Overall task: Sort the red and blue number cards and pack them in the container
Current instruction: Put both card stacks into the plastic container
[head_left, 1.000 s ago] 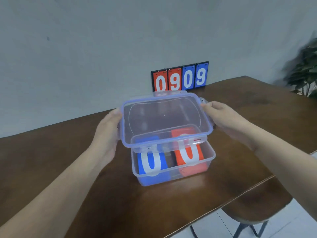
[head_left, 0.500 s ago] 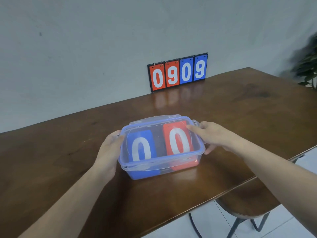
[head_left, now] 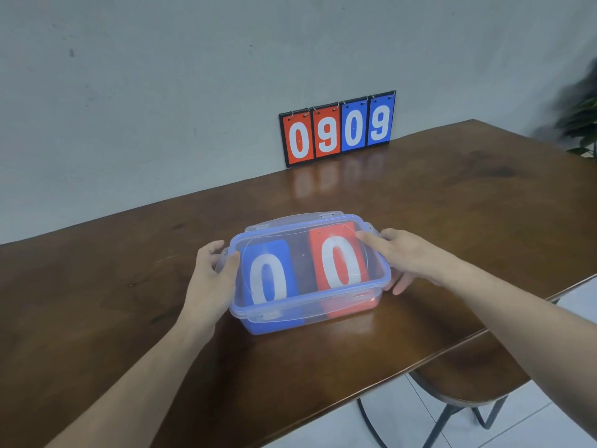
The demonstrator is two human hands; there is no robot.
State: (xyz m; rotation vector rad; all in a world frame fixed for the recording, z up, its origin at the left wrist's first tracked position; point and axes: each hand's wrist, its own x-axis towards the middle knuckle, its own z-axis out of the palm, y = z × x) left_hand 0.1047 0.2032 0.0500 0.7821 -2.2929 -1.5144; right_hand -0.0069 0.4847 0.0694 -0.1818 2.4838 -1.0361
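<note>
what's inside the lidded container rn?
Through the clear lid: a blue card stack left, red card stack right, both showing 0. Cards beneath are hidden.

A plain room: bare grey wall (head_left: 161,92), wooden table (head_left: 452,205), stool (head_left: 468,386), plant (head_left: 581,124).

A container (head_left: 310,305) stands on the bench (head_left: 452,237) near its front edge, with a lid (head_left: 303,263) lying on top of it and two stacks of number cards inside, one stack (head_left: 268,279) in the left half and the other stack (head_left: 339,260) in the right half. The left hand (head_left: 210,279) is against the container's left end and the right hand (head_left: 410,257) is at its right end, with a finger lying on the lid. Behind the container, well apart from it, a scoreboard (head_left: 337,129) stands at the back of the bench against the wall (head_left: 161,92), a stool (head_left: 465,383) sits under the bench's front right edge, and a plant (head_left: 581,124) is at the far right.
</note>
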